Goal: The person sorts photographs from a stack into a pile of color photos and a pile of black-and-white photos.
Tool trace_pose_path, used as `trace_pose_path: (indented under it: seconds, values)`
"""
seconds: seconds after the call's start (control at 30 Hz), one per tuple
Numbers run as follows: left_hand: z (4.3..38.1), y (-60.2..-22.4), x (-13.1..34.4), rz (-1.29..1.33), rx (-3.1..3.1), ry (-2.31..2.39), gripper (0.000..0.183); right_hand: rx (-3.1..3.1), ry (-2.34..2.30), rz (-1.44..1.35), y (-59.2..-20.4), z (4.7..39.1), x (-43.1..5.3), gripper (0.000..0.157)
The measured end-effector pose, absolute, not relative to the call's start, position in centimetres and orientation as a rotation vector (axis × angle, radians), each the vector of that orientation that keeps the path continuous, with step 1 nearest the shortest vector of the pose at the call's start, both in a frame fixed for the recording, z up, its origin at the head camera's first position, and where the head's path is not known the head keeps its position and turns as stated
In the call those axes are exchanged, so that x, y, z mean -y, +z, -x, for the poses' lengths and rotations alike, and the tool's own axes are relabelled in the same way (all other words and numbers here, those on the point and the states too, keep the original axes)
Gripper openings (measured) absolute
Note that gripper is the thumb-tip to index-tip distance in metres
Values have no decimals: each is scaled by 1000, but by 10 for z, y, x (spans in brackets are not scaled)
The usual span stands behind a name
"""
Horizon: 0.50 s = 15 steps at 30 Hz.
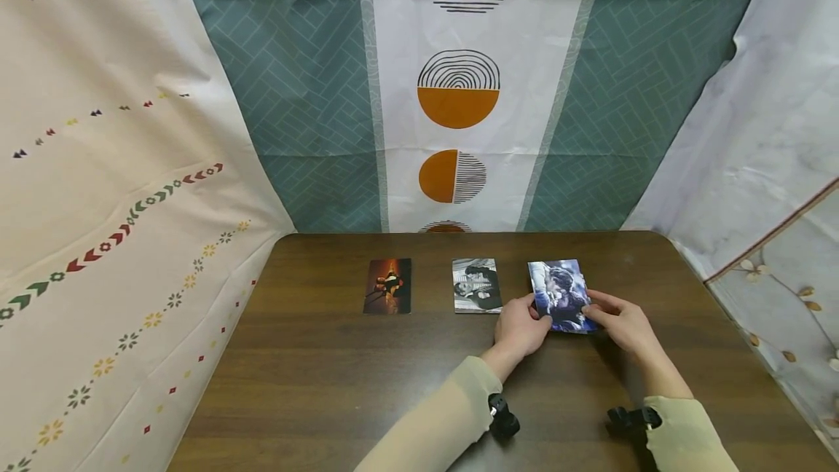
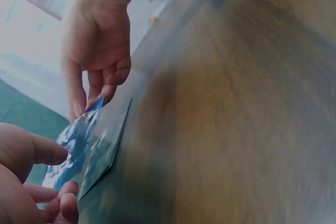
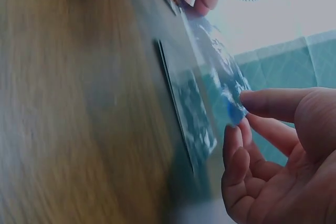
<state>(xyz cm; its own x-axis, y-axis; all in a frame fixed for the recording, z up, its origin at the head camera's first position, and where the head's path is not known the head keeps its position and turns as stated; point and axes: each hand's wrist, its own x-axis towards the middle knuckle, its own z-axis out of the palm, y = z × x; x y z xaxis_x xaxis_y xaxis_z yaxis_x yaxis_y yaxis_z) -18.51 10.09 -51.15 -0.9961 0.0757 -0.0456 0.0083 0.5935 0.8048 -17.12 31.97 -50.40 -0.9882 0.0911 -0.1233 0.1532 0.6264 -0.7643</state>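
Note:
A glossy blue-and-white picture card [image 1: 559,290] is held between both hands at the right of the table. My left hand [image 1: 522,328] pinches its lower left edge, thumb on the printed face. On the opposite side, my right hand [image 1: 627,324] pinches the right edge between thumb and fingers. Both wrist views show the card tilted and raised above another flat card or thin stack [image 3: 184,108] lying on the table. A black-and-white photo card [image 1: 476,285] lies just left of my left hand. Farther left is a dark orange-toned picture card [image 1: 388,286].
The brown wooden table [image 1: 314,384] has its far edge against a green and white patterned cloth [image 1: 314,93]. Light patterned cloths hang at the left and right sides. A black wrist device [image 1: 502,416] sits on the left sleeve, another [image 1: 632,419] on the right.

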Motion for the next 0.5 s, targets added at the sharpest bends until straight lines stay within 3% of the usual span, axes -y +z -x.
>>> trace_pose_path:
  seconds: [0.5]
  values:
    - [205, -512, -30, -205, -2774, 1569, 48, -2744, -1427, -65, -506, 185, -247, 57]
